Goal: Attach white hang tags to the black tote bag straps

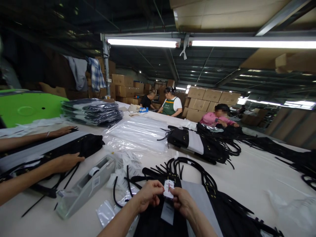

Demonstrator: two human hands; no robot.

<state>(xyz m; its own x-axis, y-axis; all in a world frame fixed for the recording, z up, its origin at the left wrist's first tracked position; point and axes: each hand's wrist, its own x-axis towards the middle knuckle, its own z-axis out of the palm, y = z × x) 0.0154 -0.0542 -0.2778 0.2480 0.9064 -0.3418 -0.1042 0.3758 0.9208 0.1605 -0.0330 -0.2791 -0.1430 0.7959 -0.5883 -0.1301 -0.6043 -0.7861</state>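
Observation:
A white hang tag (169, 188) with red print is held up in front of me. My right hand (182, 200) pinches its right edge between thumb and finger. The thumb and fingertips of my left hand (149, 195) are pinched together at the tag's left edge. Just below the tag hangs a pale grey label or small bag (168, 212). Under both hands lies a stack of black fabric items (153, 221) with black straps, brass-coloured eyelets and a light grey band (197, 194) across it.
Left of me stands a grey tape dispenser (86, 184), near small clear bags (105, 212). A co-worker's hands (67, 162) rest on another black stack at left. Clear plastic bags (138, 131), wrapped stacks (91, 112) and another black bundle (197, 141) lie farther back. Other people sit beyond.

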